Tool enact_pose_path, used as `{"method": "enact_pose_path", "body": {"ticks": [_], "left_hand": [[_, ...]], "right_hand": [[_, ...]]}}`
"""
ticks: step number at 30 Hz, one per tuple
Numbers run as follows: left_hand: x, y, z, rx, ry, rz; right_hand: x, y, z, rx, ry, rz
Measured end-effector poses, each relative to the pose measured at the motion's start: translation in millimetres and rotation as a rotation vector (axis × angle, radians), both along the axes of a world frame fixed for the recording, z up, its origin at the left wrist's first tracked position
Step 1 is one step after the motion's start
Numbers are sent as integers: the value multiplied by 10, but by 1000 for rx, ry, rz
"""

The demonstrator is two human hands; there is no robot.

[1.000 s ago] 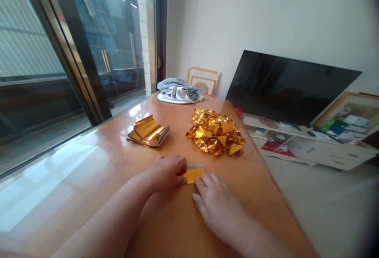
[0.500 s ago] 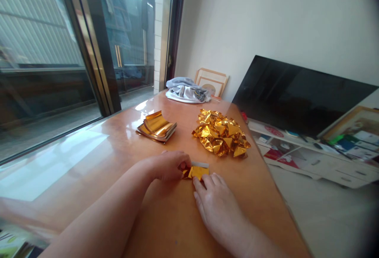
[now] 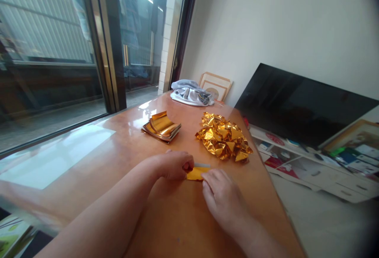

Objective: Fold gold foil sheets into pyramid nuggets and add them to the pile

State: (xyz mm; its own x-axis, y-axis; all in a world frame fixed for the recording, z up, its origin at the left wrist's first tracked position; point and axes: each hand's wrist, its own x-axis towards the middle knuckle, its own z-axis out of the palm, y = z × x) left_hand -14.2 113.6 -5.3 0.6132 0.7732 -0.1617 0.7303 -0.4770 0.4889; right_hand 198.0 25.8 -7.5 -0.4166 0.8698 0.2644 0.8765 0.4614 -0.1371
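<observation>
Between my hands a sheet of gold foil paper (image 3: 196,174) lies on the table, partly folded, with a pale strip along its far edge. My left hand (image 3: 177,166) has its fingers curled and closed on the sheet's left end. Closed on the right end is my right hand (image 3: 222,191), fingers together and pressing the near corner. Beyond them, to the right, sits a heap of folded gold paper pieces (image 3: 226,137). A stack of flat gold foil sheets (image 3: 162,127) with curled edges rests further left.
A bundle of pale cloth (image 3: 191,92) lies at the far end of the glossy brown table (image 3: 166,218). Framed boards (image 3: 216,84) lean on the wall behind. To the right stand a large television (image 3: 302,108) and a white cabinet (image 3: 328,175). Glass doors (image 3: 56,52) border the left.
The gold sheet now looks flatter and narrower between my hands. My right hand's fingers have drawn together at its right end. The whole view has shifted slightly.
</observation>
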Motion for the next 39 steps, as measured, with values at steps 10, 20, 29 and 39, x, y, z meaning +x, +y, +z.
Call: {"method": "enact_pose_path", "body": {"ticks": [10,20,29,39], "left_hand": [[4,25,-32,4,16,-19],[-39,50,10,6,-15,-110],[-30,62,22,-30,-4,-93],[2,30,-11,-5,2,-1]], "right_hand": [[-112,-30,-31,-59,-128,140],[-150,-59,-21,-41,-223,125],[-147,-48,6,-55,-233,146],[-101,-28,60,-130,-171,146]]}}
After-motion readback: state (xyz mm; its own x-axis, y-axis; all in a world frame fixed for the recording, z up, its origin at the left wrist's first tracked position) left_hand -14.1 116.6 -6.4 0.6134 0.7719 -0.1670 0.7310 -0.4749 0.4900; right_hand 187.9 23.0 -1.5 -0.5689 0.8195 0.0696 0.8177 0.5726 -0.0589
